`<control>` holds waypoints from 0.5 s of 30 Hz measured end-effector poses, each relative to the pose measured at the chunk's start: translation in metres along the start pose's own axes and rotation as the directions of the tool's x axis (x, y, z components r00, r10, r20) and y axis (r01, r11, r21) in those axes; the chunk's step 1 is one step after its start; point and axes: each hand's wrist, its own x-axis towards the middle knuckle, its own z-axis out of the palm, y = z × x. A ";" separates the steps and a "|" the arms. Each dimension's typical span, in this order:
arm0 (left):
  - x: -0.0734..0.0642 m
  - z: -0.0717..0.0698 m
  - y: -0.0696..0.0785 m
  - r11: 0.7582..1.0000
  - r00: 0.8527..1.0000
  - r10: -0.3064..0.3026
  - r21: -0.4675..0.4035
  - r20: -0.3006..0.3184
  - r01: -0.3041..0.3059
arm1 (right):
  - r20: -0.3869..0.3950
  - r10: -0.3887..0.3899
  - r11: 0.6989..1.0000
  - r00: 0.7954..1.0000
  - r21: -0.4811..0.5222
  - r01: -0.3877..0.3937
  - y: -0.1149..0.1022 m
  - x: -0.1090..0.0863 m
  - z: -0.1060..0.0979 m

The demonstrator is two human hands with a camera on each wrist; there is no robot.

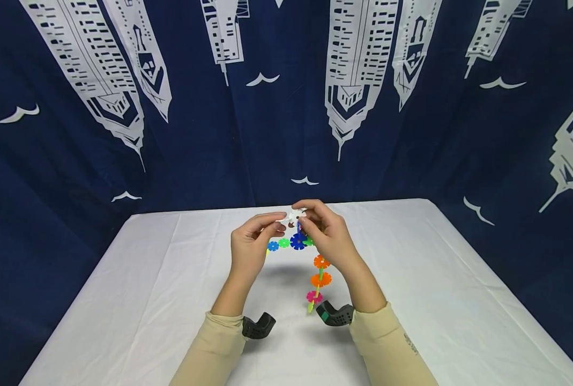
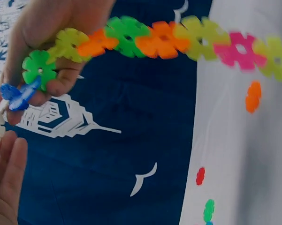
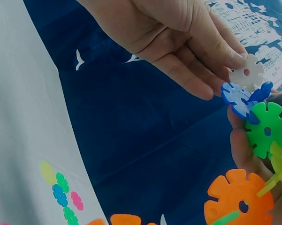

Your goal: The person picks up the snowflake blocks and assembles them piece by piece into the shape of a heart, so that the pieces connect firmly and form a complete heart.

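Note:
Between both hands is a white notched building disc, edge to edge with a blue disc. My left hand pinches the white one, thumb against its face in the right wrist view. On the other side, my right hand grips the upper end of a chain of interlocked flower-shaped discs, with its fingers partly hidden behind a green disc. From there the chain hangs down through orange, pink and yellow discs, above the table.
Loose discs lie on the white tablecloth, among them a small blue disc, a light green disc and a red disc. A dark blue curtain with white building prints hangs behind the table.

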 end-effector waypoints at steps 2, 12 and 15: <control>0.000 0.000 0.001 1.000 1.000 0.026 0.002 -0.013 -0.026 | 0.001 -0.009 1.000 1.000 0.008 0.009 0.000 0.000 0.000; -0.001 0.002 0.008 0.997 1.000 0.028 -0.073 -0.008 -0.028 | -0.029 -0.069 0.997 0.997 0.018 0.069 -0.004 0.001 -0.001; -0.001 0.002 0.010 0.993 1.000 -0.029 -0.116 0.005 0.029 | -0.039 -0.081 0.997 0.996 0.016 0.081 -0.004 0.001 -0.001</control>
